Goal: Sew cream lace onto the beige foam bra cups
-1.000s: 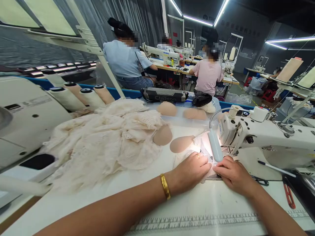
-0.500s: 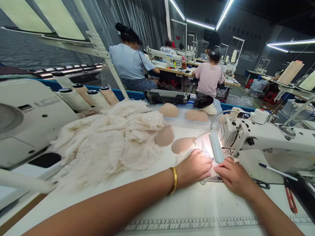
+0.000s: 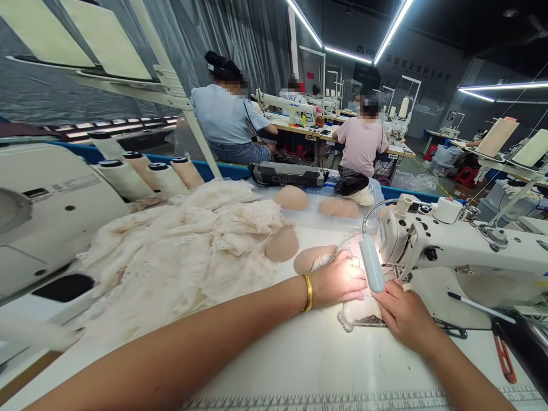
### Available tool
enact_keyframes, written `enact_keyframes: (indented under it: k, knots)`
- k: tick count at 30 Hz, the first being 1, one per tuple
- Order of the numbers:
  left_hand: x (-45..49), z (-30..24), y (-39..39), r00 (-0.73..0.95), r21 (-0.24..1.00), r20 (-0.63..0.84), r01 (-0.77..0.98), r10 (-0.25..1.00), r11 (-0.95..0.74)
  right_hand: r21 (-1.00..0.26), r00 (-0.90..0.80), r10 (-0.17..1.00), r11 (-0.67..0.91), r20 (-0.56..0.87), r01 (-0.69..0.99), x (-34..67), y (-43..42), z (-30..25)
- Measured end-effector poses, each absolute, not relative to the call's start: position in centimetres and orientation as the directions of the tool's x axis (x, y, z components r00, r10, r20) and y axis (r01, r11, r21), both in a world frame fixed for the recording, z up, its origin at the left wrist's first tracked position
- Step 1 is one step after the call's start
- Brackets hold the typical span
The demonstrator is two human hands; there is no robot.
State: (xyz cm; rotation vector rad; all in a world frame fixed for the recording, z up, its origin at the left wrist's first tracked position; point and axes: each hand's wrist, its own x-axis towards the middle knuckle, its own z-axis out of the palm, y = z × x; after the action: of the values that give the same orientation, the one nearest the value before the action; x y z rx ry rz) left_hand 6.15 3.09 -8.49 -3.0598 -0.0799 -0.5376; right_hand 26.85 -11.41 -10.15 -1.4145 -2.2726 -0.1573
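Observation:
My left hand, with a gold bangle at the wrist, lies flat with fingers stretched over a pale lace-edged fabric piece. My right hand pinches the right side of that piece, just in front of the sewing machine. A grey lamp on a bendable neck lights the fabric and hides part of it, along with the needle area. Just left of my left hand lies a beige moulded cup, partly covered by the fabric. Another beige cup rests farther left.
A big heap of cream lace fabric covers the table's left side. Behind are a clear plastic tray with more cups, and thread cones. A pen, red-handled tool and printed ruler lie nearer. Co-workers sit ahead.
The fabric's near edge now reaches closer to me, with more of its lace trim showing. My left hand has shifted slightly back and left on it; the right hand stays near the lamp.

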Motion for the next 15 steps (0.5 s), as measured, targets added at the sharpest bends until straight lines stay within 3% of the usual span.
enact_keyframes:
  k: [7, 15]
  knots:
    - [6.15, -8.08, 3.95, 0.952, 0.086, 0.307, -0.030, -0.002, -0.996, -0.090, -0.386, 0.810, 0.468, 0.442, 0.879, 26.88, -11.49, -10.37]
    - [6.14, -7.89, 4.09, 0.944, 0.089, 0.331, -0.044, -0.012, -0.995, -0.112, -0.379, 0.823, 0.462, 0.423, 0.880, 26.97, -11.59, -10.49]
